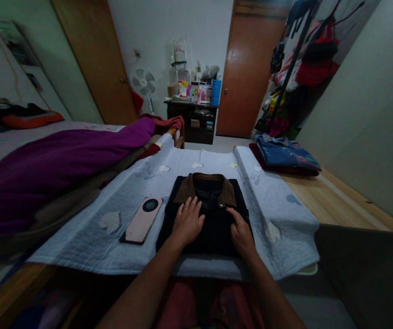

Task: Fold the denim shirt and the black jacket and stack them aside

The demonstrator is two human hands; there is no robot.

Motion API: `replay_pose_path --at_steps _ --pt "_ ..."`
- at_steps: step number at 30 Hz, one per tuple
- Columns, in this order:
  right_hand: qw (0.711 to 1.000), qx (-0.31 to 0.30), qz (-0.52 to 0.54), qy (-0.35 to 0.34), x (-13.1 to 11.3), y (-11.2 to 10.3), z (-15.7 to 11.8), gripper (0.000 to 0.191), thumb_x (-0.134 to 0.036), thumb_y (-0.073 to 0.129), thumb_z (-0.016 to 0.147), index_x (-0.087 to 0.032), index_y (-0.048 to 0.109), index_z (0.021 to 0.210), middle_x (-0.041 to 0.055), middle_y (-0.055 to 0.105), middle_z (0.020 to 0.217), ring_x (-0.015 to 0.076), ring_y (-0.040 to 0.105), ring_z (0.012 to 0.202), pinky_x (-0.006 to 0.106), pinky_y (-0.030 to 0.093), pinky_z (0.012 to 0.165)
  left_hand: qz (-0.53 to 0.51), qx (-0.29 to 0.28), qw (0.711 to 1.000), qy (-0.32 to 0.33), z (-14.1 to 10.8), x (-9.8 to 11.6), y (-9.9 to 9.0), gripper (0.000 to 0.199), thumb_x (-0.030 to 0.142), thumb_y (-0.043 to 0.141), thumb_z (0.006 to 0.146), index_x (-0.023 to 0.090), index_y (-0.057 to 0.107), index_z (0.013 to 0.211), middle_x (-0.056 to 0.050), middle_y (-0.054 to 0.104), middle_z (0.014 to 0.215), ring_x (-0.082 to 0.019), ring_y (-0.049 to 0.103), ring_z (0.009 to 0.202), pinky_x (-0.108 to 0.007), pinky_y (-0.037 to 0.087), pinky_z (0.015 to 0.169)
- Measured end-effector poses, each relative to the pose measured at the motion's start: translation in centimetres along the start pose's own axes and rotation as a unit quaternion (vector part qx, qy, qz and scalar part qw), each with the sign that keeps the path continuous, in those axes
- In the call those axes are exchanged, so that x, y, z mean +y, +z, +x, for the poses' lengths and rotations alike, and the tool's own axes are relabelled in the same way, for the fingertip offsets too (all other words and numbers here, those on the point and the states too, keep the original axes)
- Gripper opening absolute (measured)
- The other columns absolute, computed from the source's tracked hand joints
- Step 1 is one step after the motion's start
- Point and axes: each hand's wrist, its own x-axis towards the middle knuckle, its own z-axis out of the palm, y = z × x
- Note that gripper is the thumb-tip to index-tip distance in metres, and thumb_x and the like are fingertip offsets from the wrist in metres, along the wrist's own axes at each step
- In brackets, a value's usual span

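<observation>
A folded black shirt [213, 237] with a brown collar [229, 194] lies in front of me, collar facing away. My left hand [187, 221] rests flat on its upper left part, fingers stretched toward the collar and touching its lower edge. On the right side of the shirt is my right hand [242, 233]. Its index finger reaches out to just below the collar's right tip, near a small button [221, 205]; the other fingers are bent and partly hidden. Left of the shirt lies a pink phone [141, 224], its round dark camera side up.
A light blue patterned cloth [196, 267] covers the surface under the shirt. Folded denim clothing [285, 153] sits on a wooden board [319, 201] at the right. To the left, a purple blanket [80, 160] lies on a bed. A fan [144, 82] and a dark cabinet [191, 121] stand farther back.
</observation>
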Motion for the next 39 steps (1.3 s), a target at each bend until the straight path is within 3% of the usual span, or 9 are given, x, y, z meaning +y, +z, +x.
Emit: replay_pose_path --at_steps 5,8,11,15,20,25,31,39 --pt "0.997 -0.019 -0.066 -0.031 -0.8 0.3 0.0 0.054 -0.033 0.056 0.080 -0.016 0.050 0.131 0.0127 0.048 0.140 0.0274 0.037 0.134 0.051 0.028 0.112 -0.002 -0.003 1.000 -0.001 -0.1 0.0 -0.2 0.050 0.039 0.037 0.095 0.018 0.043 0.140 -0.007 0.032 0.153 -0.025 0.021 0.143 -0.044 0.024 0.114" --pt "0.998 -0.018 -0.042 -0.035 -0.4 0.3 0.2 0.047 -0.022 0.042 0.084 -0.019 0.052 0.129 0.0091 0.051 0.137 0.0218 0.040 0.132 0.047 0.030 0.112 -0.002 0.000 1.000 -0.002 -0.1 0.0 -0.2 0.050 0.039 0.037 0.095 0.018 0.043 0.140 -0.007 0.033 0.152 -0.024 0.022 0.142 -0.044 0.023 0.114" --pt "1.000 0.003 -0.010 -0.020 0.2 -0.1 0.3 0.055 -0.009 0.031 0.077 -0.017 0.054 0.127 0.0079 0.055 0.133 0.0165 0.046 0.127 0.041 0.032 0.112 0.001 0.003 1.000 0.000 -0.1 0.0 -0.1 0.050 0.039 0.037 0.095 0.018 0.044 0.140 -0.007 0.033 0.152 -0.025 0.023 0.142 -0.043 0.023 0.114" --pt "0.999 0.028 -0.031 0.002 -0.6 -0.5 0.0 0.054 -0.010 0.032 0.079 -0.013 0.051 0.130 0.0106 0.054 0.134 0.0180 0.046 0.128 0.042 0.031 0.112 0.004 0.009 1.000 0.003 -0.1 0.0 -0.1 0.050 0.039 0.037 0.095 0.018 0.044 0.139 -0.007 0.035 0.152 -0.025 0.025 0.141 -0.044 0.024 0.113" --pt "0.984 -0.062 -0.151 -0.066 -3.9 0.2 0.5 0.051 -0.032 0.034 0.094 -0.017 0.037 0.143 0.0075 0.034 0.151 0.0220 0.021 0.143 0.050 0.018 0.115 0.004 0.013 1.000 0.005 -0.1 0.0 0.0 0.049 0.039 0.037 0.095 0.019 0.044 0.139 -0.007 0.035 0.152 -0.025 0.024 0.142 -0.044 0.025 0.113" --pt "0.959 -0.155 -0.226 -0.068 -5.8 1.7 1.7 0.058 -0.047 0.030 0.097 -0.015 0.036 0.145 0.0083 0.029 0.153 0.0242 0.019 0.143 0.047 0.017 0.115 0.010 0.005 1.000 0.006 -0.1 0.0 -0.1 0.048 0.037 0.036 0.095 0.018 0.044 0.139 -0.007 0.034 0.152 -0.024 0.024 0.142 -0.044 0.025 0.113" --pt "0.958 -0.158 -0.234 -0.045 -4.7 1.6 2.0 0.064 -0.057 0.029 0.095 -0.017 0.038 0.144 0.0091 0.023 0.155 0.0260 0.017 0.144 0.045 0.019 0.114 0.004 0.000 1.000 0.007 -0.1 -0.1 -0.1 0.050 0.038 0.036 0.095 0.017 0.044 0.139 -0.007 0.034 0.152 -0.025 0.024 0.142 -0.044 0.024 0.114" --pt "0.965 -0.137 -0.223 -0.012 -2.1 0.9 2.3 0.065 -0.053 0.030 0.095 -0.015 0.028 0.148 0.0104 0.024 0.155 0.0235 0.017 0.144 0.046 0.018 0.114 -0.013 0.002 1.000 0.001 0.0 -0.2 0.0 0.050 0.038 0.038 0.094 0.019 0.043 0.140 -0.007 0.033 0.153 -0.024 0.022 0.142 -0.045 0.023 0.114"
